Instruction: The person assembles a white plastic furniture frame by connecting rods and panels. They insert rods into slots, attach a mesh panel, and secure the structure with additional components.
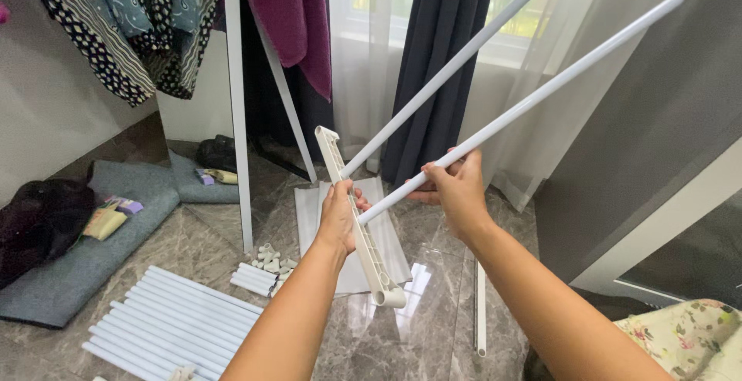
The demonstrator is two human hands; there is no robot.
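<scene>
Above a marble floor (433, 304), the left hand (338, 219) clamps a white slotted bracket (357, 219) steady while the right hand (457, 192) pinches a white tube (533, 103) seated in it; spare tubes (166, 319) lie below.

A single head-worn camera looks forward and down from the person's own eye height, close over both forearms. It faces a curtained window (433, 10), taking in the marble floor (433, 327) below. No second view shares the scene.
</scene>
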